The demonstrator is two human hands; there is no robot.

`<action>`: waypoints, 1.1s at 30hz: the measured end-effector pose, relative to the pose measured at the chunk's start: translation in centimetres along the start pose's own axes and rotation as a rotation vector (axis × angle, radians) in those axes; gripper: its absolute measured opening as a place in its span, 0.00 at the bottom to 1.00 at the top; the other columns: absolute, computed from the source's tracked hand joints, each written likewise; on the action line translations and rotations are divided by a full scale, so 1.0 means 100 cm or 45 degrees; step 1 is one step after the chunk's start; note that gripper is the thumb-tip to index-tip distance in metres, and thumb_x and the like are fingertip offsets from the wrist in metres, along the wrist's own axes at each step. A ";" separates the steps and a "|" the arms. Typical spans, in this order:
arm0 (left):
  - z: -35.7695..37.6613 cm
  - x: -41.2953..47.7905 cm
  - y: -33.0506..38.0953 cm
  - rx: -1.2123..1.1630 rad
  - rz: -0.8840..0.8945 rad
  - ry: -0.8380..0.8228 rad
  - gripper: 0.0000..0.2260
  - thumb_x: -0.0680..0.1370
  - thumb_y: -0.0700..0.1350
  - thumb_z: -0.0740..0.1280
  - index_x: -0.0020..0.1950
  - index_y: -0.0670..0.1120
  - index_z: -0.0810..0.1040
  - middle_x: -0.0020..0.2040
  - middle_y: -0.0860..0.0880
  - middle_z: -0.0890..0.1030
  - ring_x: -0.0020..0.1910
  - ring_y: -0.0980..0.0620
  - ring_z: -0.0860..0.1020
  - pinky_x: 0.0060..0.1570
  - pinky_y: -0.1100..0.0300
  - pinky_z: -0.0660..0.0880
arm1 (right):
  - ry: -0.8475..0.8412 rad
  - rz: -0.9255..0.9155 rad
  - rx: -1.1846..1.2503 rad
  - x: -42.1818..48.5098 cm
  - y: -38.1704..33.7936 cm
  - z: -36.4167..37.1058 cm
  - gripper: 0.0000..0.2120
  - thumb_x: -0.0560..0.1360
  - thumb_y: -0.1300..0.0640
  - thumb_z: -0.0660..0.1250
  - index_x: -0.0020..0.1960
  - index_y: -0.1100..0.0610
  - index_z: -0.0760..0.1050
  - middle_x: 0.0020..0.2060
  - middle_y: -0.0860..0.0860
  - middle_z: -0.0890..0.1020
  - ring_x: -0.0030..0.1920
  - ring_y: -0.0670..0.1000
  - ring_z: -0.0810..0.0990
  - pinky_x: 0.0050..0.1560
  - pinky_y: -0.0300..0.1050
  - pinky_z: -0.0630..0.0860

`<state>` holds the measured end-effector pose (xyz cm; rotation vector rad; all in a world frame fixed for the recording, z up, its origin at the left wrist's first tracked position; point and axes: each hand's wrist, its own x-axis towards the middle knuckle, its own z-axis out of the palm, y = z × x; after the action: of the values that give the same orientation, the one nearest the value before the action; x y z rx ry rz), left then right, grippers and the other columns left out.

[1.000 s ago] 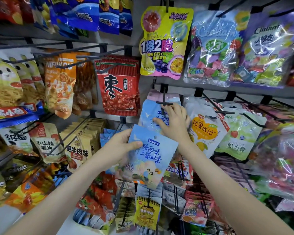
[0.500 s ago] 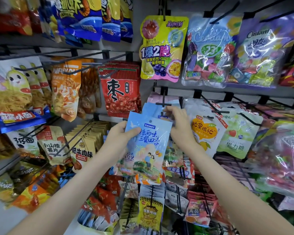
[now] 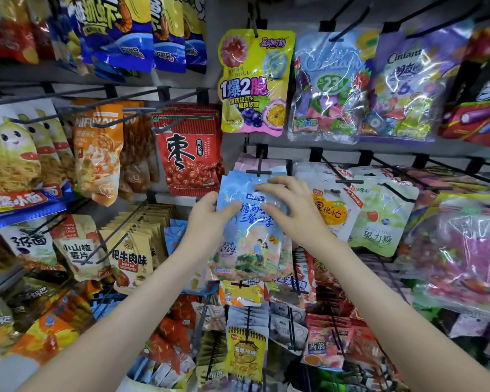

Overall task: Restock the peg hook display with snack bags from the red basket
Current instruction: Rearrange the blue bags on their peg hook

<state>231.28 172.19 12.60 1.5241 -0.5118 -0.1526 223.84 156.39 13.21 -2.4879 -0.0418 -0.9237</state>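
Blue bag (image 3: 252,241) higher, at peg hook (image 3: 259,172).

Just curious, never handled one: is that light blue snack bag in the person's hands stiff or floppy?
Probably floppy: the light blue bag creases between the left hand and right hand. Likely light, since a thumb pinch holds it. Its glossy film may be slippery.

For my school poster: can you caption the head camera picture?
Left hand grips a light blue snack bag while right hand touches its top below a black peg hook.
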 end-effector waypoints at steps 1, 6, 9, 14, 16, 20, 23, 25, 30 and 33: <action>0.002 0.002 -0.002 0.014 0.014 0.009 0.13 0.78 0.43 0.68 0.52 0.32 0.73 0.49 0.32 0.78 0.43 0.42 0.78 0.48 0.47 0.76 | 0.017 0.014 -0.026 0.001 0.000 0.001 0.15 0.77 0.58 0.66 0.63 0.53 0.76 0.60 0.52 0.74 0.61 0.54 0.67 0.61 0.40 0.58; 0.008 0.012 -0.010 0.348 0.095 0.092 0.09 0.77 0.48 0.68 0.48 0.43 0.72 0.39 0.43 0.76 0.34 0.53 0.72 0.33 0.60 0.67 | 0.048 0.059 -0.067 0.007 0.004 0.009 0.16 0.77 0.61 0.65 0.65 0.55 0.75 0.58 0.55 0.74 0.59 0.55 0.67 0.61 0.45 0.62; 0.016 0.011 -0.010 0.500 0.189 0.189 0.15 0.75 0.46 0.71 0.54 0.46 0.67 0.48 0.50 0.73 0.46 0.51 0.73 0.38 0.65 0.68 | 0.074 0.074 -0.077 0.011 0.008 0.013 0.16 0.76 0.67 0.64 0.63 0.59 0.76 0.54 0.59 0.75 0.56 0.59 0.69 0.58 0.50 0.66; 0.017 0.005 -0.013 1.138 0.729 0.211 0.26 0.77 0.45 0.68 0.72 0.41 0.65 0.72 0.38 0.63 0.72 0.40 0.61 0.69 0.48 0.58 | 0.198 0.050 -0.474 0.009 0.008 0.019 0.12 0.76 0.59 0.66 0.59 0.54 0.80 0.60 0.56 0.76 0.57 0.60 0.70 0.54 0.49 0.57; 0.013 0.005 -0.020 1.363 0.792 0.015 0.24 0.81 0.50 0.59 0.75 0.42 0.63 0.77 0.42 0.57 0.77 0.45 0.51 0.74 0.47 0.45 | 0.249 0.013 -0.643 0.003 0.003 0.024 0.13 0.76 0.52 0.64 0.57 0.54 0.80 0.61 0.54 0.77 0.58 0.56 0.68 0.56 0.50 0.56; 0.009 0.011 -0.037 1.436 0.692 -0.211 0.27 0.82 0.55 0.48 0.79 0.47 0.47 0.79 0.51 0.44 0.77 0.56 0.39 0.74 0.52 0.33 | 0.187 -0.036 -0.619 -0.007 0.005 0.034 0.20 0.77 0.51 0.59 0.64 0.60 0.75 0.61 0.54 0.78 0.60 0.53 0.71 0.60 0.46 0.57; 0.014 0.023 -0.041 1.462 0.664 -0.188 0.29 0.81 0.57 0.46 0.79 0.47 0.46 0.79 0.51 0.44 0.77 0.56 0.39 0.73 0.52 0.33 | 0.088 0.019 -0.600 0.000 0.014 0.037 0.22 0.78 0.51 0.59 0.69 0.60 0.70 0.67 0.55 0.74 0.66 0.54 0.69 0.64 0.45 0.54; 0.017 0.034 -0.041 1.439 0.635 -0.193 0.28 0.81 0.56 0.47 0.79 0.47 0.47 0.79 0.51 0.45 0.77 0.55 0.40 0.73 0.51 0.34 | 0.052 0.052 -0.589 0.009 0.020 0.039 0.22 0.80 0.51 0.58 0.71 0.59 0.68 0.69 0.54 0.71 0.69 0.54 0.66 0.66 0.44 0.52; 0.019 0.038 -0.039 1.259 0.615 -0.222 0.28 0.80 0.55 0.48 0.78 0.47 0.51 0.79 0.50 0.48 0.77 0.55 0.42 0.73 0.52 0.35 | 0.053 0.121 -0.503 0.016 0.024 0.040 0.20 0.81 0.51 0.58 0.71 0.56 0.67 0.71 0.52 0.68 0.71 0.52 0.61 0.67 0.43 0.49; 0.018 0.028 -0.034 1.189 0.694 -0.175 0.29 0.77 0.55 0.49 0.77 0.45 0.57 0.78 0.47 0.53 0.77 0.51 0.45 0.73 0.52 0.37 | 0.113 0.119 -0.423 0.010 0.018 0.037 0.19 0.79 0.51 0.59 0.69 0.54 0.70 0.69 0.51 0.70 0.70 0.49 0.61 0.66 0.41 0.48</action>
<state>233.77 169.22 9.82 2.2035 -1.1954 0.4747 227.23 156.31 10.58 -2.7165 0.2767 -1.0737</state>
